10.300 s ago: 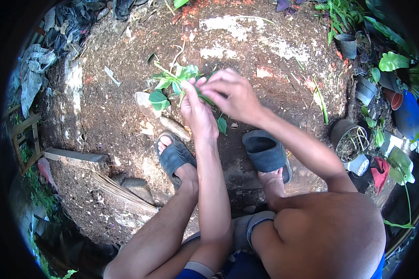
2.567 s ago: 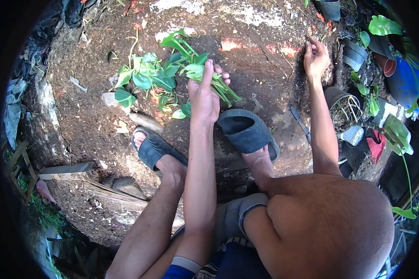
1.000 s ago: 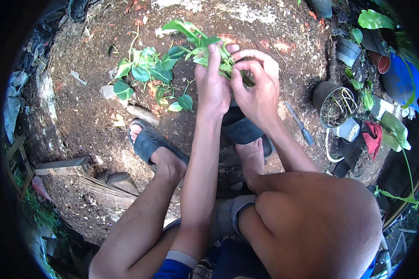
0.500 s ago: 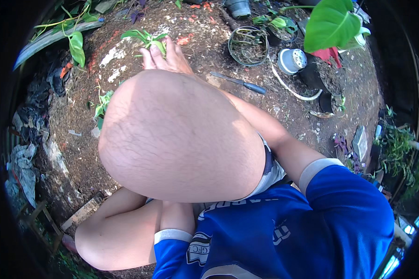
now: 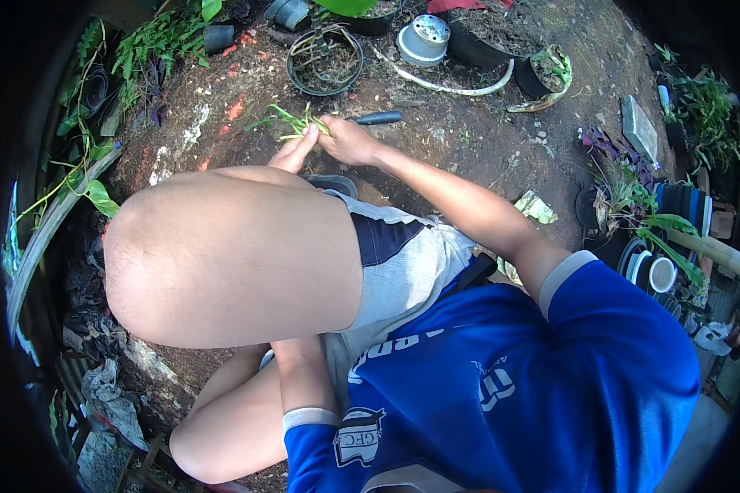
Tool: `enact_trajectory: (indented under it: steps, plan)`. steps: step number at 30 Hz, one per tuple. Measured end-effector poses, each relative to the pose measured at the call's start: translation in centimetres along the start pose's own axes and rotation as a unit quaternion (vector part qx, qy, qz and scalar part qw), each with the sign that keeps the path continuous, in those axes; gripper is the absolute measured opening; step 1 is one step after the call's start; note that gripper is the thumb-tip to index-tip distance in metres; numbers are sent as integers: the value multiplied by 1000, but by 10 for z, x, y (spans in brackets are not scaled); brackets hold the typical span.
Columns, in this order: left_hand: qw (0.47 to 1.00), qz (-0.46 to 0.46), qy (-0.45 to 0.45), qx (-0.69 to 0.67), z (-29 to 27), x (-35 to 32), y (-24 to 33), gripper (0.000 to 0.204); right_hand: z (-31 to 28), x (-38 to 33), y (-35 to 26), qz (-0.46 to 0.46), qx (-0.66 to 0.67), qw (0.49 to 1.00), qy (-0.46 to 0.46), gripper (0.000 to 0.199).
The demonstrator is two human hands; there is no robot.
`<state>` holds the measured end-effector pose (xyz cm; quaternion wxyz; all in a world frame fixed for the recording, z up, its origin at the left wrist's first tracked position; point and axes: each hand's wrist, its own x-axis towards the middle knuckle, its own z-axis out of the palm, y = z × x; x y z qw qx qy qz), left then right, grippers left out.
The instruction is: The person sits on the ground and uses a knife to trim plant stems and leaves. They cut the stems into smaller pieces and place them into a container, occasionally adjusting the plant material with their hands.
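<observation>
Beyond my raised bare knee, my left hand (image 5: 295, 151) pinches a leafy green plant cutting (image 5: 292, 123) between thumb and fingers. My right hand (image 5: 349, 141) is closed around the stems at the cutting's right side, close against the left. The knee hides my left wrist and part of that forearm. Just past my right hand, the dark handle of a knife (image 5: 376, 117) lies on the soil; the hand hides most of its blade.
A round pot of dry stems (image 5: 325, 62), an upturned white pot (image 5: 423, 39) and a curved pale strip (image 5: 448, 87) lie ahead. A wooden plank (image 5: 62, 226) and trailing leaves border the left. Plants and a stone slab (image 5: 640, 129) stand right.
My view has swung to the right. My right hand, reaching toward the leafy plant before, is now drawn back with a cutting, and my left hand has come into view gripping it too.
</observation>
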<state>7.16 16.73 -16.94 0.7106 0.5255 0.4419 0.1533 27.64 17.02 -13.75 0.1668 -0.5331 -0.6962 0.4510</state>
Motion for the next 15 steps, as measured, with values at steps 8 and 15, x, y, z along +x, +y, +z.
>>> enact_trajectory:
  steps: [8, 15]
  plan:
    - [991, -90, 102, 11, 27, 0, 2, 76, -120, -119, 135, 292, 244, 913, 146, 55]
    - [963, -112, 241, -43, 8, 2, -54, 65, -199, -130, 261, 304, 514, 708, 377, 49]
